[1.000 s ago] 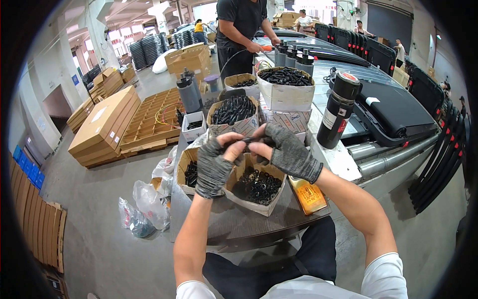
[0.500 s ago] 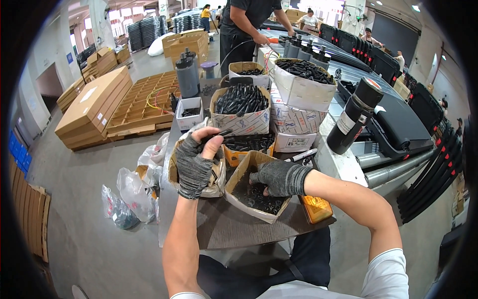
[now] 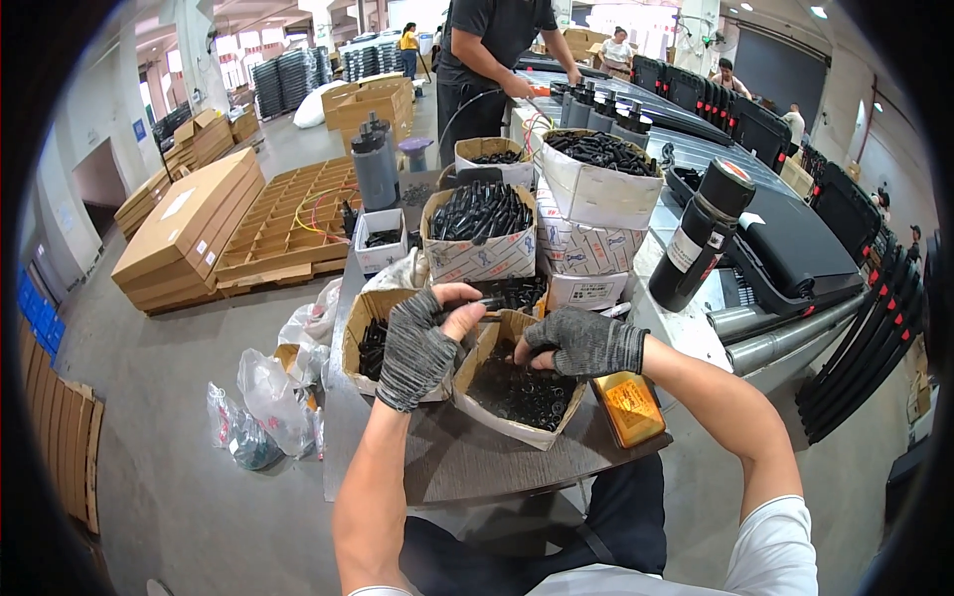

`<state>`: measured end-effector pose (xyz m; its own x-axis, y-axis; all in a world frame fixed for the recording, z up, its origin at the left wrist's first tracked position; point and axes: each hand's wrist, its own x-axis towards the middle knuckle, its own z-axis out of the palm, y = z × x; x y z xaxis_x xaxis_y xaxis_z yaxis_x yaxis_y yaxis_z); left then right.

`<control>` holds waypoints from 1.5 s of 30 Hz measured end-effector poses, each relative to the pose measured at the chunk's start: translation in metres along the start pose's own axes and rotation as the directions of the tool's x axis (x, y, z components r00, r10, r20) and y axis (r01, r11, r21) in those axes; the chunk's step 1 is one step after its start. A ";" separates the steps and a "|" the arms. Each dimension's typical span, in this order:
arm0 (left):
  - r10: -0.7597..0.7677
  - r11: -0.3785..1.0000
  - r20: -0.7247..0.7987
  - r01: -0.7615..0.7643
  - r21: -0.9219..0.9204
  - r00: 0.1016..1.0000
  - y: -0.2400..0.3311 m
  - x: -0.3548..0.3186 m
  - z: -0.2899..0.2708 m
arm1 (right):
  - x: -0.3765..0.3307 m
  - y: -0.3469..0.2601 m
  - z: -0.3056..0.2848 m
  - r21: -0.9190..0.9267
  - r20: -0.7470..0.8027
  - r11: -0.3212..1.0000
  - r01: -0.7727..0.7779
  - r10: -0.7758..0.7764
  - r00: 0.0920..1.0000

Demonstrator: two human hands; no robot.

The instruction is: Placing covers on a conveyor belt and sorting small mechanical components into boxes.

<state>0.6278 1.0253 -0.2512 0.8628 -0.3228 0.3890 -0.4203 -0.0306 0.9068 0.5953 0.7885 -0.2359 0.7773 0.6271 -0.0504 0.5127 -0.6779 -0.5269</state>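
The grey-gloved left hand (image 3: pixel 419 343) pinches a slim black rod (image 3: pixel 492 302) above the dark wooden surface (image 3: pixel 437 467). The grey-gloved right hand (image 3: pixel 588 343), fingers curled, partly covers a white cardboard box (image 3: pixel 503 429) of small black rings (image 3: pixel 537 403), its grip hidden; a rectangular amber case (image 3: pixel 632 409) lies beside.

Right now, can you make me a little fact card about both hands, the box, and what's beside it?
Left hand: gray-gloved, pinching a slim dark piece
Right hand: gray-gloved, fingers at the ring box; can't tell if it holds anything
Ring box: open cardboard, small black rings inside
Beside it, on the right: flat orange case
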 end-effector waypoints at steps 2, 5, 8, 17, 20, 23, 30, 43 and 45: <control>0.011 1.000 -0.004 -0.011 0.020 1.000 -0.001 0.000 0.004 | -0.004 0.003 -0.004 0.171 0.028 0.984 -0.052 0.048 0.998; 0.038 0.999 -0.012 -0.038 0.020 0.999 0.000 0.000 0.008 | -0.009 0.000 -0.007 0.436 -0.009 0.897 -0.074 0.086 0.996; 0.012 1.000 0.010 -0.012 0.015 1.000 -0.002 0.000 0.005 | -0.012 0.003 -0.007 0.721 -0.013 0.685 -0.107 0.168 0.986; -0.040 0.999 0.028 0.039 0.012 0.999 -0.002 -0.005 0.013 | -0.012 0.006 -0.002 0.945 -0.021 0.322 -0.055 0.229 0.973; -0.008 1.000 -0.002 0.008 0.011 1.000 0.002 -0.007 0.019 | -0.011 0.005 0.001 0.915 -0.086 0.403 -0.024 0.253 0.964; -0.018 1.000 -0.046 0.016 -0.026 0.999 0.004 -0.009 0.026 | -0.012 0.002 0.001 0.876 -0.156 0.482 0.006 0.272 0.950; 0.038 0.997 -0.120 -0.046 -0.069 0.992 0.000 -0.011 0.036 | -0.007 -0.016 0.002 0.848 -0.172 0.529 -0.018 0.307 0.936; -0.091 0.977 -0.218 0.044 -0.210 0.972 -0.005 -0.006 0.026 | 0.005 -0.016 0.007 0.958 -0.165 0.273 0.083 0.293 0.942; -0.131 0.951 -0.183 0.071 -0.300 0.974 -0.005 -0.005 0.024 | -0.003 -0.005 0.004 0.986 -0.158 0.092 0.140 0.239 0.958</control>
<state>0.6194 1.0045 -0.2615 0.9471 -0.1373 0.2901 -0.2540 0.2320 0.9390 0.5892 0.7919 -0.2369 0.9250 0.3779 -0.0399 -0.2033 0.4033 -0.8922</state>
